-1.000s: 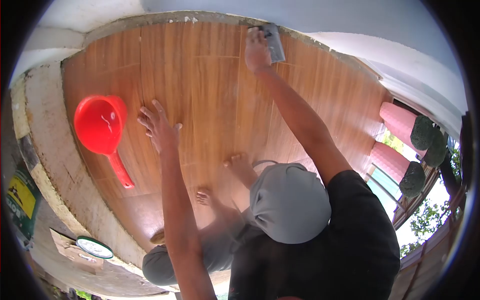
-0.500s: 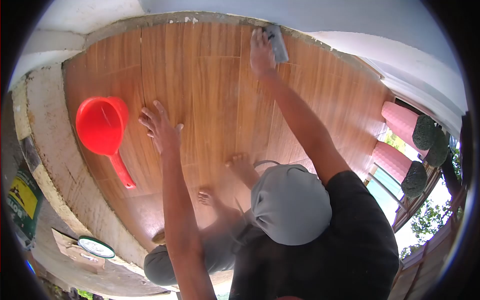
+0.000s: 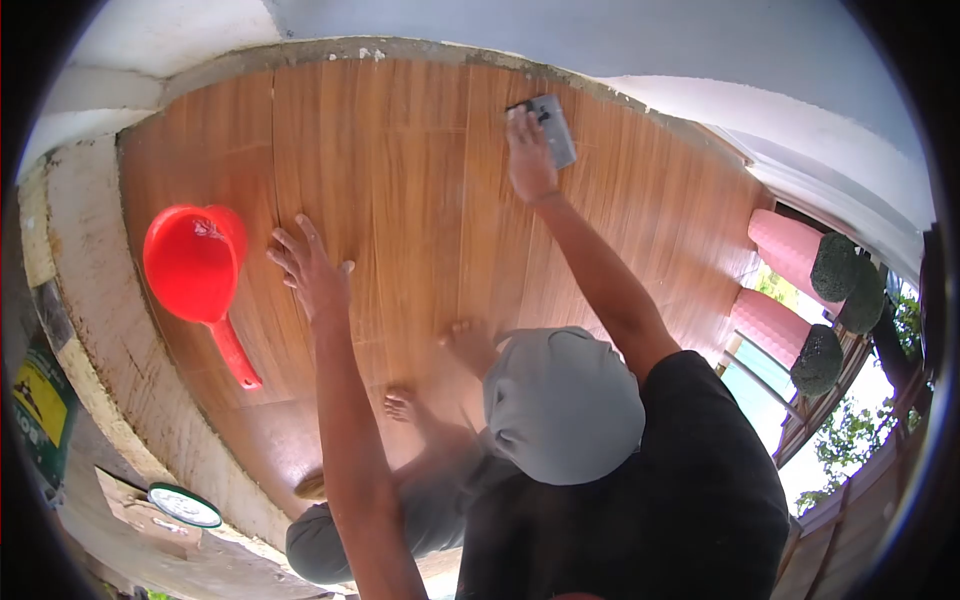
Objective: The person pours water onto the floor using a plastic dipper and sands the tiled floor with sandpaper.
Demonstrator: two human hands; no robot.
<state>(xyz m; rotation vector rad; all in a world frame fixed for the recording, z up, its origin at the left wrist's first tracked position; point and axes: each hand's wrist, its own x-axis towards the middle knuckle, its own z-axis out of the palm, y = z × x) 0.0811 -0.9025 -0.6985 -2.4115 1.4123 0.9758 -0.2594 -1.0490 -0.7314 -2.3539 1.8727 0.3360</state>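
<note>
Fingers of the right hand [image 3: 530, 160] are being held around a grey, flat, rectangular tool [image 3: 557, 135], just being drawn from the brown wood-patterned floor [image 3: 415, 210]'s wall edge; contact is seemingly being shifted inward. Left-hand [image 3: 314, 278] fingers are being spread.

Floored in wood-look planks [image 3: 410, 200] w/ thin dark joints, bounded up top by rough grey mortar strip [image 3: 430, 52] at foot of pale blue-grey wall [image 3: 600, 40]. In upper L, white wall [image 3: 180, 40]; down L side, stained concrete curb [image 3: 100, 220] w/ patchy, worn surface. At far R, two pink, quilt-textured cylinders [image 3: 785, 248] w/ dark, rough ends, nr. sunlit green foliage [image 3: 855, 440]. Lit by daylight, brightest at R, w/ whitish glare on flr.
</note>
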